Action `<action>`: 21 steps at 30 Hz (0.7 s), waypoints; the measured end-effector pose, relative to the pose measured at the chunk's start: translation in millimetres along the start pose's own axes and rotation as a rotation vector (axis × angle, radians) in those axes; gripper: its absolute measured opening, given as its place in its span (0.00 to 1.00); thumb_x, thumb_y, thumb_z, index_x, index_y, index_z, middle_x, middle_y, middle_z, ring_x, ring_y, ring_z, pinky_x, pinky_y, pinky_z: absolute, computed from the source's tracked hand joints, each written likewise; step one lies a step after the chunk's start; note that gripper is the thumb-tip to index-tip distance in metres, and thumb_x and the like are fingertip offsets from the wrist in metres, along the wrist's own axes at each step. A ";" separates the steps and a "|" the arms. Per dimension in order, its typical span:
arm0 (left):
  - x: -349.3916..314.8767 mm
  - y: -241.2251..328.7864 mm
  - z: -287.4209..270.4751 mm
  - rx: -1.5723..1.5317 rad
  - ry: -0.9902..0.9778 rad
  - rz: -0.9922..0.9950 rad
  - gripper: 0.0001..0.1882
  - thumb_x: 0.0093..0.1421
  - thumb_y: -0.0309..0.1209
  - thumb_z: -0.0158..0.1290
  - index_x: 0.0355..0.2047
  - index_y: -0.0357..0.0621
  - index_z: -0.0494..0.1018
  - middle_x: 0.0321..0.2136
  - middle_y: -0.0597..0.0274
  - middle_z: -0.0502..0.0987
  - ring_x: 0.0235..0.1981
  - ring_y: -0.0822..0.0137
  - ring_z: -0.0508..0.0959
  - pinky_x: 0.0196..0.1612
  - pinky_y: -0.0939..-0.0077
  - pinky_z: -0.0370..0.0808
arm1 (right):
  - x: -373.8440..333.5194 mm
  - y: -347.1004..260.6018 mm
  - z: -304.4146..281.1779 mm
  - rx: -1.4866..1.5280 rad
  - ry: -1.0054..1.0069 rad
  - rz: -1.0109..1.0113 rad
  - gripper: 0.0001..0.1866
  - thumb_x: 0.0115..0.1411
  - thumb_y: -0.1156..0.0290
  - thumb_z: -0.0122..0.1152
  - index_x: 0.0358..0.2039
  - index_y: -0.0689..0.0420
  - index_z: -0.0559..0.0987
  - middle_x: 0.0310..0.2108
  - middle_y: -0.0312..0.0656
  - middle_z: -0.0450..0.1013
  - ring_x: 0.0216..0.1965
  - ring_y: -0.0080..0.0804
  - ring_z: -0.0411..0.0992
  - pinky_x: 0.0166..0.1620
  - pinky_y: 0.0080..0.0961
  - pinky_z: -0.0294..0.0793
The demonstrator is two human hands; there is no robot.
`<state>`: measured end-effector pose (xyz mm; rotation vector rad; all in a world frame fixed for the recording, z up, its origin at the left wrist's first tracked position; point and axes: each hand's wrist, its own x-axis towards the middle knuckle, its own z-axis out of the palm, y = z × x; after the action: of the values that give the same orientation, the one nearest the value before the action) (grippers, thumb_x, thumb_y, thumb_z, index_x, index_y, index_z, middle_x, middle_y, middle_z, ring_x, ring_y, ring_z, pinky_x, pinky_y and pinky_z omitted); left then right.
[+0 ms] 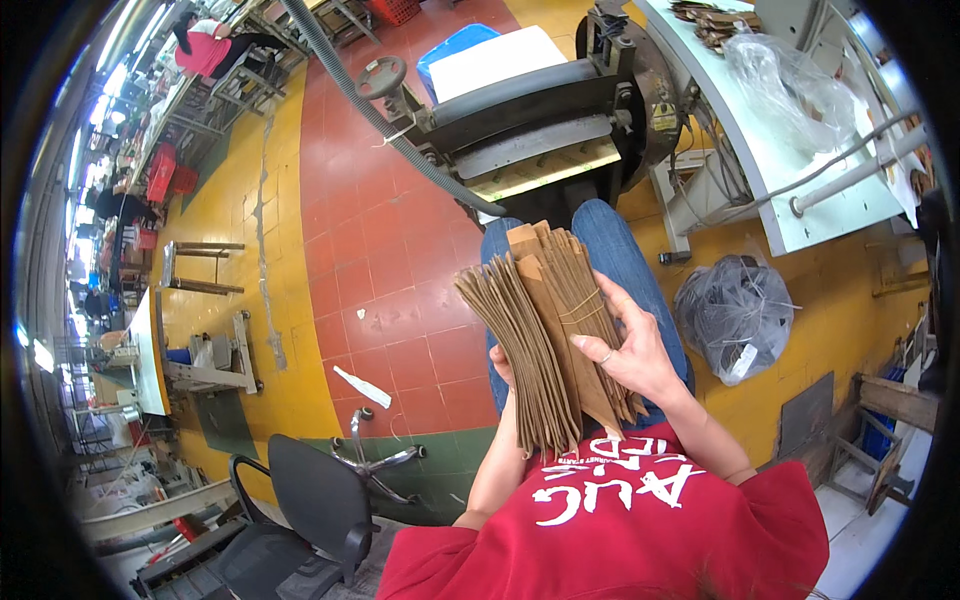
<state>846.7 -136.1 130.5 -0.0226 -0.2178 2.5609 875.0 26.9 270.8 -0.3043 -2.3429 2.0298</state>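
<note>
On my lap sit thick bundles of flat brown strips, with a fanned left bundle (pixel 525 355) and a right bundle (pixel 575 285) bound by a thin band. Between them a wider brown piece (pixel 560 350) stands out. My right hand (pixel 640 350) wraps round the right bundle, its thumb lying across the strips near the band. At the outer side of the left bundle my left hand (pixel 504 368) grips; most of its fingers are hidden behind the strips. Whether the strips are leather or card I cannot tell.
Beyond my knees stands a roller machine (pixel 530 130) with a handwheel (pixel 381 77) and a grey hose (pixel 345 80). At right are a pale table (pixel 810 190) with clear plastic and a tied dark bag (pixel 738 318). A black chair (pixel 315 500) stands at left; a person (pixel 210 50) sits far off.
</note>
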 end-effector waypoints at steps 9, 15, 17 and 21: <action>16.7 -21.4 39.9 0.001 -0.012 -0.093 0.36 0.50 0.45 0.57 0.57 0.43 0.63 0.53 0.50 0.70 0.53 0.54 0.71 0.55 0.54 0.69 | -3.6 6.9 3.7 -0.011 0.134 -0.107 0.40 0.51 0.65 0.67 0.59 0.70 0.59 0.46 0.59 0.72 0.49 0.43 0.73 0.52 0.31 0.70; 16.6 -23.2 48.9 0.363 0.344 -0.123 0.45 0.43 0.49 0.58 0.59 0.40 0.59 0.52 0.48 0.69 0.49 0.54 0.74 0.54 0.58 0.72 | -3.5 3.1 2.7 -0.368 0.164 -0.182 0.41 0.50 0.64 0.66 0.59 0.72 0.59 0.41 0.64 0.71 0.41 0.52 0.74 0.46 0.35 0.73; 17.1 -17.7 50.4 0.389 0.304 -0.185 0.46 0.42 0.48 0.58 0.60 0.40 0.58 0.52 0.47 0.68 0.49 0.53 0.74 0.55 0.57 0.71 | -2.4 0.7 2.2 -0.311 0.130 -0.089 0.41 0.51 0.62 0.65 0.59 0.72 0.59 0.41 0.64 0.71 0.43 0.53 0.73 0.48 0.36 0.72; 21.9 -15.1 48.4 0.356 0.238 -0.206 0.47 0.43 0.48 0.58 0.61 0.40 0.56 0.55 0.47 0.66 0.52 0.53 0.71 0.56 0.56 0.69 | 1.9 -3.7 5.8 -0.358 0.114 -0.133 0.41 0.53 0.59 0.64 0.59 0.73 0.59 0.40 0.64 0.71 0.43 0.53 0.72 0.48 0.37 0.71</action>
<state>833.4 -119.1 181.3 -0.1598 0.3111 2.3306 871.7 21.1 273.4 -0.2550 -2.5666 1.4897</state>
